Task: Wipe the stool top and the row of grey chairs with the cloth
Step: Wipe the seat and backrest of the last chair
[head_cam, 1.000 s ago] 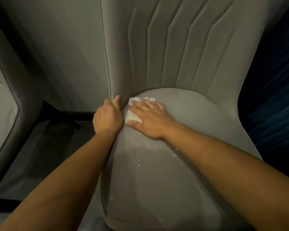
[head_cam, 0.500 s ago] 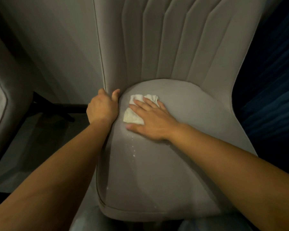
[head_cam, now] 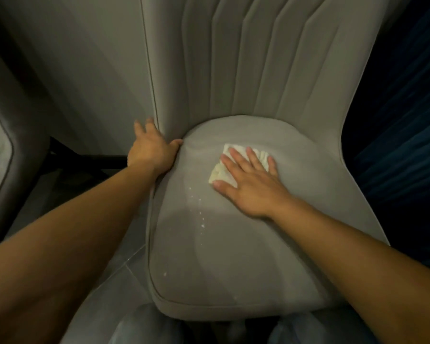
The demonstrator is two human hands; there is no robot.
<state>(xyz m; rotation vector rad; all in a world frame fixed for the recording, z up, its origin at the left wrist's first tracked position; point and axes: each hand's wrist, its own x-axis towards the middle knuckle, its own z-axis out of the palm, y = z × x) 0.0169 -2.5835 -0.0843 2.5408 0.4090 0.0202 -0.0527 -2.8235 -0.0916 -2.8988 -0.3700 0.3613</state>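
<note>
A grey upholstered chair [head_cam: 233, 256] with a ribbed backrest fills the middle of the view. A folded white cloth [head_cam: 238, 155] lies on the back part of the seat. My right hand [head_cam: 248, 180] presses flat on the cloth, fingers spread and pointing toward the backrest. My left hand [head_cam: 152, 152] grips the chair's left edge where the seat meets the backrest, thumb on the seat side. A trail of small white specks [head_cam: 199, 214] runs down the seat to the left of my right wrist.
Another grey chair [head_cam: 0, 170] stands at the left edge. Dark chair legs [head_cam: 85, 162] and tiled floor [head_cam: 104, 281] show between the two chairs. A dark blue curtain [head_cam: 407, 145] hangs on the right. A pale wall is behind the chair on the left.
My right hand has slid the cloth to the right, from beside the left hand toward the seat's middle. The left hand's fingers have loosened and shifted slightly up the chair's edge.
</note>
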